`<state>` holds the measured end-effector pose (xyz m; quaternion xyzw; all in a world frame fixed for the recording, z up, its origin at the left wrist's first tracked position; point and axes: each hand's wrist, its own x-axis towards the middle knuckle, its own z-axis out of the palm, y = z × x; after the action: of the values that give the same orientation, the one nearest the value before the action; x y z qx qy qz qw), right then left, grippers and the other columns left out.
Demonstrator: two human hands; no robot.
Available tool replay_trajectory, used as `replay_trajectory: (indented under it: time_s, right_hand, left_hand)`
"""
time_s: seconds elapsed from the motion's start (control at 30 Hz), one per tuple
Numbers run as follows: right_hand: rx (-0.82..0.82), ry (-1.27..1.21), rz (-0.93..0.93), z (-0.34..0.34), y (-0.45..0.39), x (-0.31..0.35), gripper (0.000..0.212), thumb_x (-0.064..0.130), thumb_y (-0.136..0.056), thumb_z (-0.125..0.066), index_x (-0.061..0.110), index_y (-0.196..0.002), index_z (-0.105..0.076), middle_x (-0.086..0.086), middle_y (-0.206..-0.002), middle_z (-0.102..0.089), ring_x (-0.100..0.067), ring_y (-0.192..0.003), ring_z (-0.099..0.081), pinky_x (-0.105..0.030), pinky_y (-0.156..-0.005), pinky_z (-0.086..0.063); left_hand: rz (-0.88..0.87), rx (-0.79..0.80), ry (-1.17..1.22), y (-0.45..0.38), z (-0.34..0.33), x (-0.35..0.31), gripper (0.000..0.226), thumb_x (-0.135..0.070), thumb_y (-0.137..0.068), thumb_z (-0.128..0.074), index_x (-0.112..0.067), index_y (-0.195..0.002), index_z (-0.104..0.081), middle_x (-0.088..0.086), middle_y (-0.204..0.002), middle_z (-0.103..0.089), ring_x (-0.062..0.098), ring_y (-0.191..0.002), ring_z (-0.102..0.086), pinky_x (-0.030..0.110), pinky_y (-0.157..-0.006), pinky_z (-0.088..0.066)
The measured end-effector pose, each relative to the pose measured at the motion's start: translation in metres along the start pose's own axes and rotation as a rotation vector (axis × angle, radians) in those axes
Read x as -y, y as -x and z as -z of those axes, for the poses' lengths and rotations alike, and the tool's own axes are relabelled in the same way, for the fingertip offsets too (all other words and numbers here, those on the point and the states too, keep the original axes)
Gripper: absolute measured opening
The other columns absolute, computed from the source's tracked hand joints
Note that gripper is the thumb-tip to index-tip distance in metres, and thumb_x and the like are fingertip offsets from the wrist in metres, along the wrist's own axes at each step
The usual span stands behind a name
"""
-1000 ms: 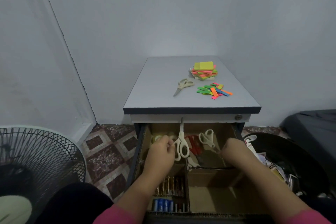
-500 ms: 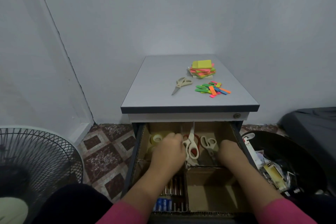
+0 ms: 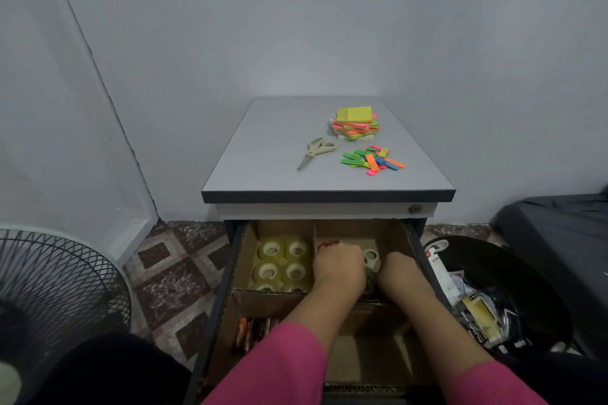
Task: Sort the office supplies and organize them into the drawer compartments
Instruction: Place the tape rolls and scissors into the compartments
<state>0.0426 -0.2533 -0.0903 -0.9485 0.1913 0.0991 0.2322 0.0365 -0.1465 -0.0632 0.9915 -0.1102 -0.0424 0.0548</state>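
Head view: drawer (image 3: 241, 260) pulled open under the desk (image 3: 263, 148). Back-left compartment holds tape rolls (image 3: 283, 261); batteries (image 3: 251, 332) sit front-left. Both hands are down in the back-right compartment among scissors (image 3: 371, 256): left hand (image 3: 339, 265) curled, right hand (image 3: 396, 270) beside it (can't tell what either grips, fingers hidden). Still on the desk: one pair of scissors (image 3: 316, 151), sticky-note stack (image 3: 355, 123), loose colored tabs (image 3: 371, 159). Roughly half done imo; front-right compartment looks unfilled.

Both arms reach forward and down, left hand (image 3: 339, 265) and right hand (image 3: 399, 270) side by side, knuckles up.
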Motion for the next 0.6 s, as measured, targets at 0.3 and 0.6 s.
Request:
replay_trajectory:
  time_s: [0.3, 0.6]
  right_hand:
    - [0.063, 0.073, -0.036, -0.005, -0.009, 0.001, 0.021, 0.007, -0.091, -0.051, 0.01, -0.109, -0.06, -0.009, -0.111, -0.061, -0.025, -0.101, -0.06, -0.034, -0.078, -0.047]
    - [0.038, 0.067, -0.009, -0.007, -0.008, -0.003, 0.027, 0.006, -0.094, -0.044, 0.01, -0.116, -0.058, -0.01, -0.117, -0.06, -0.027, -0.107, -0.058, -0.035, -0.083, -0.046]
  left_hand:
    - [0.027, 0.159, -0.035, -0.008, -0.008, -0.002, 0.023, -0.01, -0.093, -0.049, -0.01, -0.113, -0.059, 0.011, -0.119, -0.057, 0.03, -0.111, -0.052, 0.038, -0.082, -0.044]
    - [0.036, -0.425, 0.455, 0.005, -0.003, 0.033, 0.019, -0.026, -0.096, -0.049, -0.023, -0.103, -0.066, -0.008, -0.096, -0.062, 0.009, -0.091, -0.057, 0.027, -0.077, -0.051]
